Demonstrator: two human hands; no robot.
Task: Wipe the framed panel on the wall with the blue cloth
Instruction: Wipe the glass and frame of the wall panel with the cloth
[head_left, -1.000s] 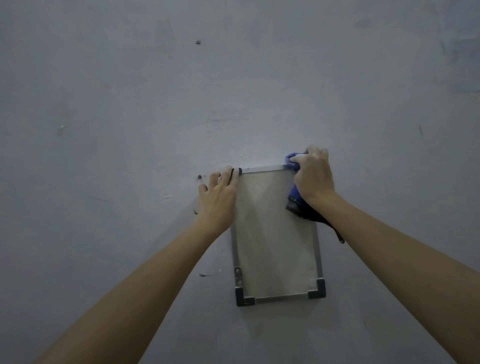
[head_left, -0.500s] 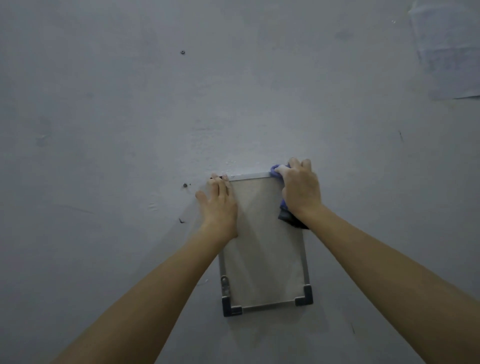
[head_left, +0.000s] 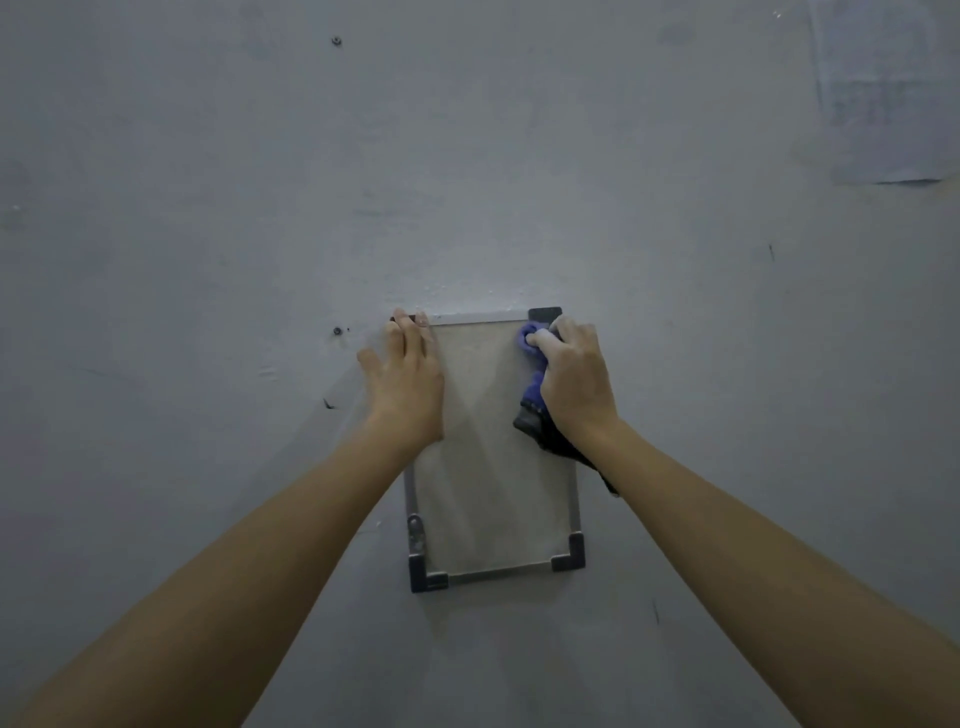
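Panel (head_left: 488, 447) flat on wall (head_left: 208, 260) — thin, stiff, likely light; glazing maybe fragile. Left hand (head_left: 405, 384) spread flat, bracing top-left edge. Right hand (head_left: 569, 379) clenched on cloth (head_left: 532, 353) — soft, bunched — near top-right corner. Press gently.

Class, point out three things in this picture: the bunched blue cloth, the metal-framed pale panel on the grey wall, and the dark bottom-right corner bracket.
Blue cloth (head_left: 532, 340), head view: bunched top.
Framed panel (head_left: 488, 467), head view: bare centre.
Corner bracket (head_left: 571, 556), head view: its bend.
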